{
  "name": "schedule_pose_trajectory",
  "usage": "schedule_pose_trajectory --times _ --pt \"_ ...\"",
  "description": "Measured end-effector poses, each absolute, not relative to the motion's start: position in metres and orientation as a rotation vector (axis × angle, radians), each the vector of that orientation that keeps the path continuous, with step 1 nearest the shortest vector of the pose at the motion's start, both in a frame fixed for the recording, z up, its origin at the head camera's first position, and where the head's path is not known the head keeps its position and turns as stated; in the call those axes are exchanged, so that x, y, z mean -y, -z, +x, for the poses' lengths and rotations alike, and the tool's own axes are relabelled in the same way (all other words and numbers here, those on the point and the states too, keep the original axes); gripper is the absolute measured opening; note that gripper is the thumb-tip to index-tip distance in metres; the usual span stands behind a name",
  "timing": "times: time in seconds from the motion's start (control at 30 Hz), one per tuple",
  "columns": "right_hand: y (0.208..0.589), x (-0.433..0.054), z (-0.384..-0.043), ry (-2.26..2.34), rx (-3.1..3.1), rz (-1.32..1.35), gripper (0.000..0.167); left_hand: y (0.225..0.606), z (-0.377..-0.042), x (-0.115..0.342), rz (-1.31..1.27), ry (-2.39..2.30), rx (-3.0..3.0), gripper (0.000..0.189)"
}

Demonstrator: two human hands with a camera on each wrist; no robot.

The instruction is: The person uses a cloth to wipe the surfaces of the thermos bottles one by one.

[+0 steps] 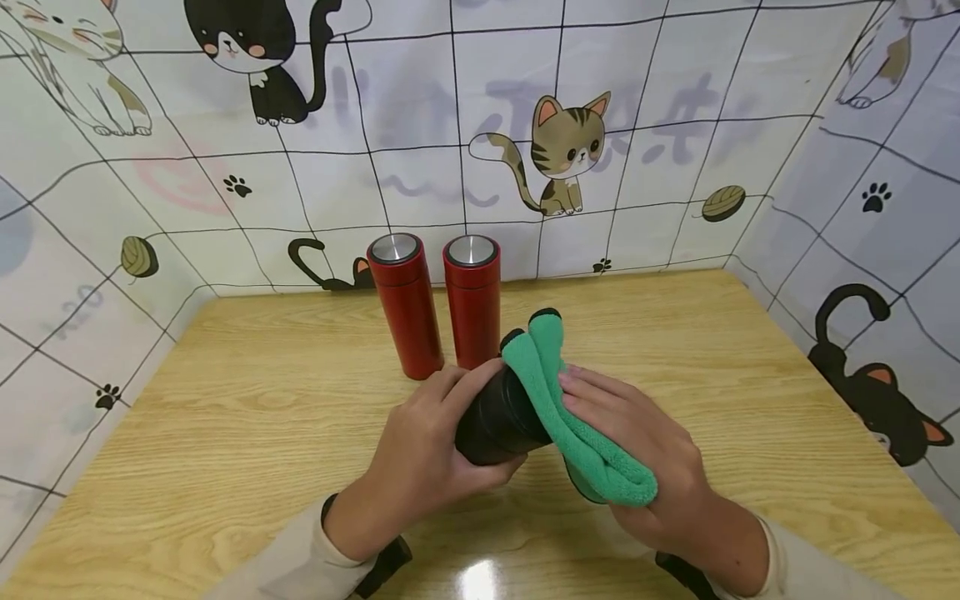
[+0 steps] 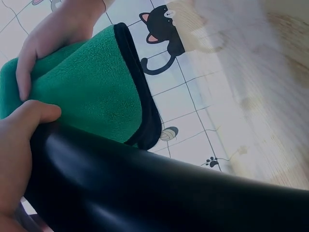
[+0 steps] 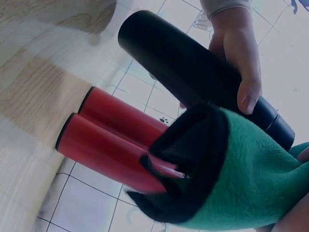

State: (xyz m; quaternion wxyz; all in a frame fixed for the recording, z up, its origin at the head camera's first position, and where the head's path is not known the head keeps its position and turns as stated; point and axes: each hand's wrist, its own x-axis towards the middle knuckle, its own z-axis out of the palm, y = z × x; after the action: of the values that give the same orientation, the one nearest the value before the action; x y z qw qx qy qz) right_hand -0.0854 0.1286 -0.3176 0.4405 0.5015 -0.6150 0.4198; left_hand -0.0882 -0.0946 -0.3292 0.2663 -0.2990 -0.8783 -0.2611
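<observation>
My left hand (image 1: 420,450) grips a black thermos bottle (image 1: 483,429), tilted above the table, with fingers and thumb around its body. My right hand (image 1: 663,454) holds a folded green cloth (image 1: 585,450) with black edging against the bottle's cap end. Seen from the left wrist, the cloth (image 2: 96,87) lies by the left thumb and touches the dark bottle (image 2: 145,188). From the right wrist, a seam shows near the end of the bottle (image 3: 178,58) beside the cloth (image 3: 251,179). Part of that end is hidden by the cloth in the head view.
Two red thermos bottles, a left one (image 1: 408,317) and a right one (image 1: 474,312), stand upright side by side behind my hands. The wood-grain table (image 1: 285,400) is bordered at the back and sides by a cat-patterned sheet (image 1: 420,108).
</observation>
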Motion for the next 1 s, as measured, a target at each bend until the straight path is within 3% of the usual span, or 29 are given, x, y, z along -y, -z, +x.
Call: schedule_pose_trajectory --times 0.27,0.5,0.73,1.0 --pt "0.325 -0.134 -0.079 -1.507 1.561 1.29 0.035 0.322 -0.088 0.098 -0.925 1.058 2.223 0.091" --pt "0.331 -0.142 -0.078 -1.61 2.26 0.842 0.042 0.327 -0.085 0.103 -1.056 1.547 1.83 0.087" --pt "0.337 -0.151 -0.104 -1.831 2.613 0.595 0.033 0.332 -0.087 0.107 -1.254 1.516 1.543 0.074" --pt "0.343 -0.15 -0.107 -2.607 2.55 0.386 0.058 0.333 -0.088 0.111 -1.373 1.703 1.353 0.094"
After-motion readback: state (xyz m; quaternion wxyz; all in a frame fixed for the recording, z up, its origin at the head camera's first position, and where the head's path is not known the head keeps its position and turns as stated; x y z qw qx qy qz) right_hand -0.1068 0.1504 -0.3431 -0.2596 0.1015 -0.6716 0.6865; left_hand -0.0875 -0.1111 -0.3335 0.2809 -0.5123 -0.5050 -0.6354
